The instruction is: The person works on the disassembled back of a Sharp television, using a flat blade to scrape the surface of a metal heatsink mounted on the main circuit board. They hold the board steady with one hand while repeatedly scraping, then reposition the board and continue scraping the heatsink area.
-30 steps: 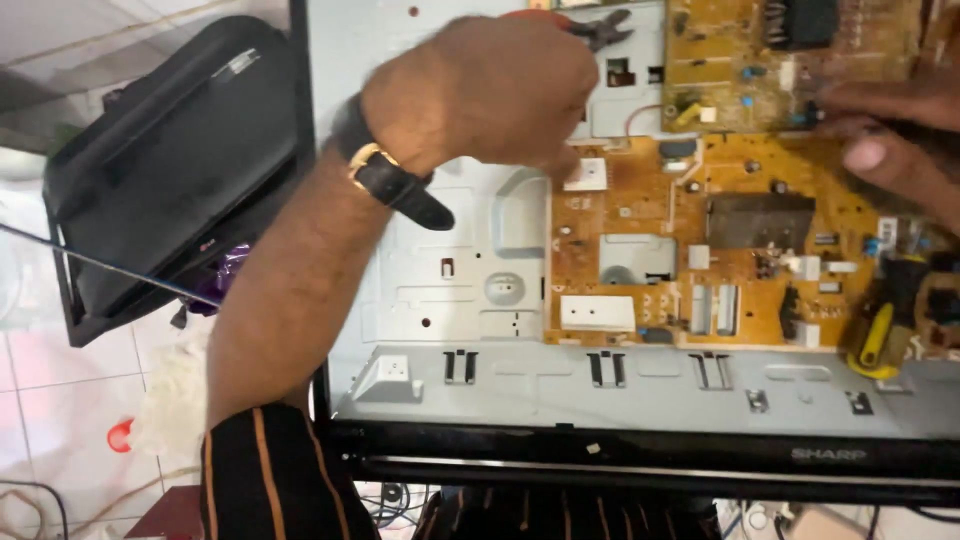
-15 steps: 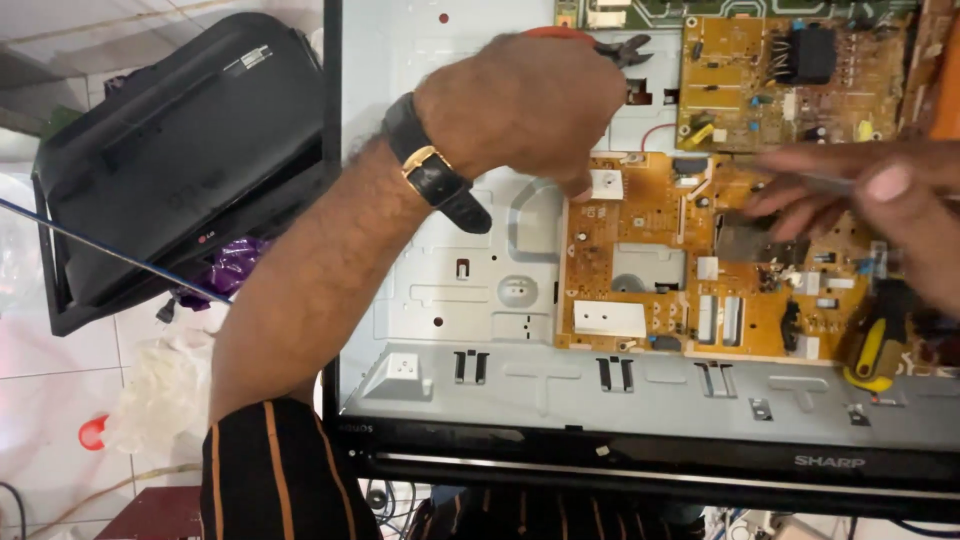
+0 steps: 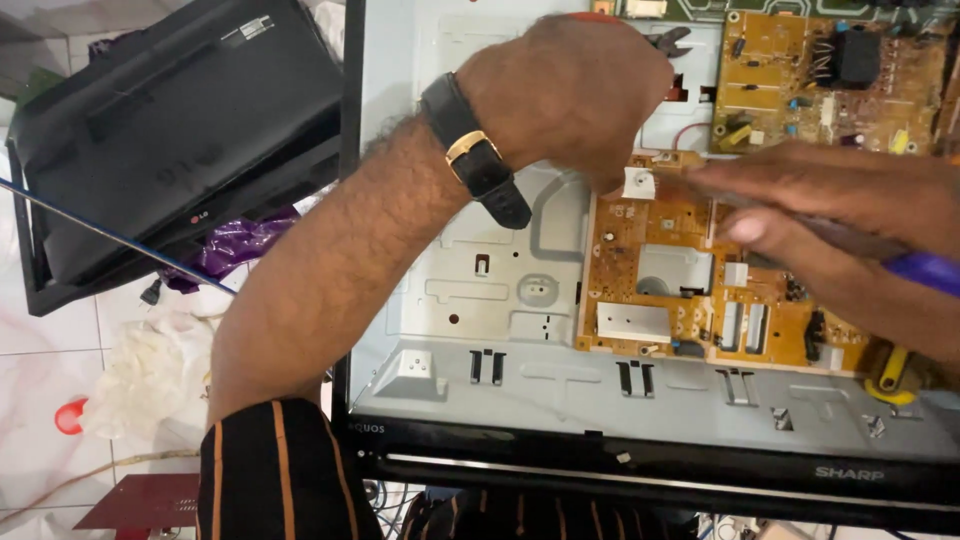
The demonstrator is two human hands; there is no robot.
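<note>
An opened flat television lies face down, showing its grey metal back panel (image 3: 500,290). My left hand (image 3: 570,90), with a black watch on the wrist, hovers over the panel with its fingers curled down at the top left corner of an orange circuit board (image 3: 680,290). What is under those fingers is hidden. My right hand (image 3: 840,215) comes in from the right. It grips a screwdriver with a blue-purple handle (image 3: 925,270), and the shaft points at that same corner by a small white connector (image 3: 638,183).
Pliers with red handles (image 3: 668,40) lie just beyond my left hand. A second orange board (image 3: 830,80) sits at the top right. A yellow-handled tool (image 3: 890,375) rests at the lower right. A black monitor (image 3: 180,130), white plastic bags (image 3: 150,370) and cables are on the tiled floor to the left.
My right hand has moved left from the right edge and brought the screwdriver to the board's top left corner. My left hand has stayed above that corner.
</note>
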